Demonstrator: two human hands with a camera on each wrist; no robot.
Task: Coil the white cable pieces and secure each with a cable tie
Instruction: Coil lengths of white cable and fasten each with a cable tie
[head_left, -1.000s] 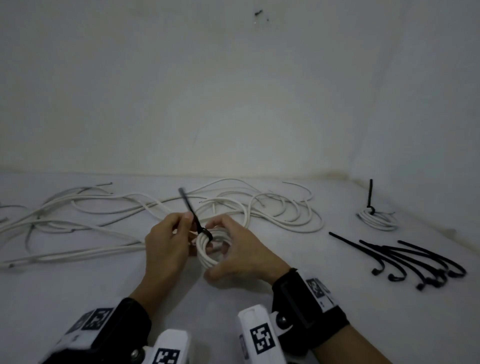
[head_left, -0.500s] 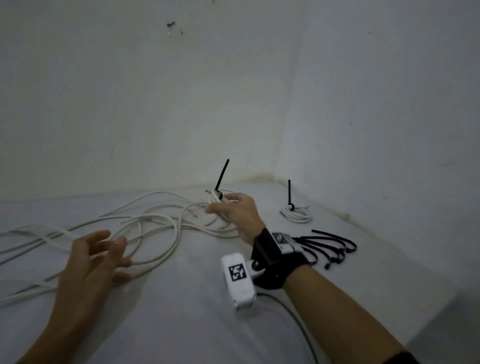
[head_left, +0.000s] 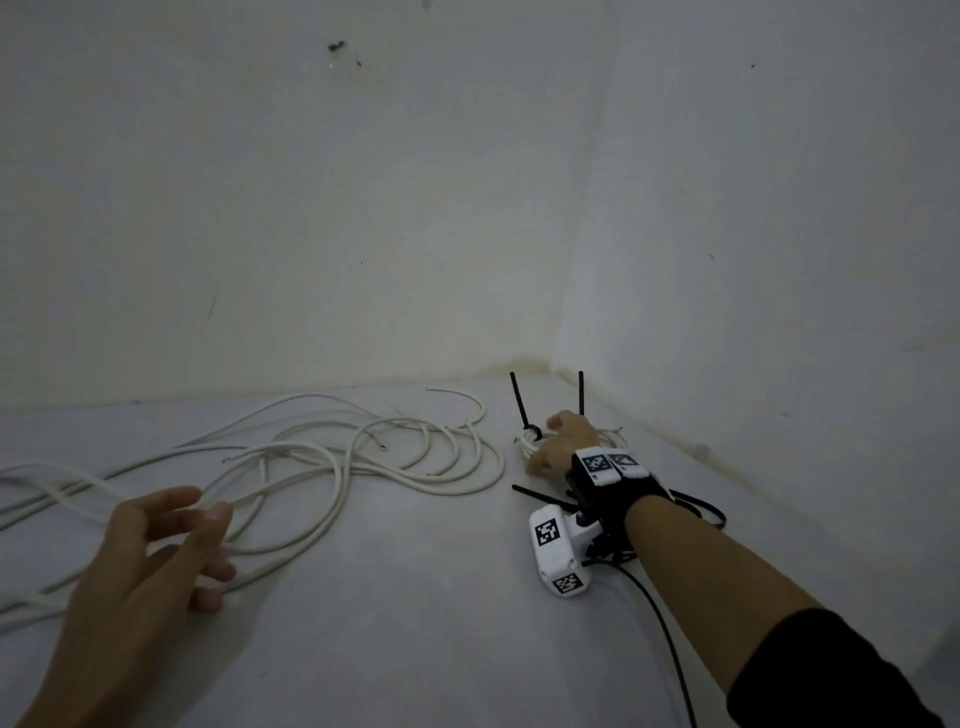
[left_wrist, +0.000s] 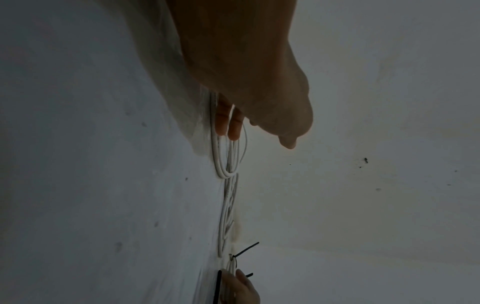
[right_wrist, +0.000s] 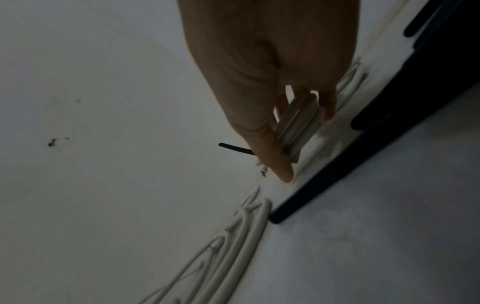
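Observation:
My right hand (head_left: 543, 448) reaches into the far right corner and pinches a small tied white coil (head_left: 527, 441) down at the table. In the right wrist view the coil (right_wrist: 296, 127) sits between thumb and fingers, its black tie tail (right_wrist: 233, 148) sticking out. A second tied coil (head_left: 608, 434) lies just behind the hand; two black tails (head_left: 519, 400) stand upright there. My left hand (head_left: 197, 545) hovers with spread fingers (left_wrist: 231, 123) over the loose white cables (head_left: 337, 467), holding nothing.
Spare black cable ties (head_left: 696, 506) lie under and beside my right wrist, seen large in the right wrist view (right_wrist: 389, 123). White walls (head_left: 727, 260) meet in a corner just behind the coils. The tangle of loose cable (left_wrist: 228, 160) spreads across the left and middle of the white table.
My right hand carried the tied coil right and set it low beside the first tied coil. The left hand, which had let go, stays spread over the loose cables.

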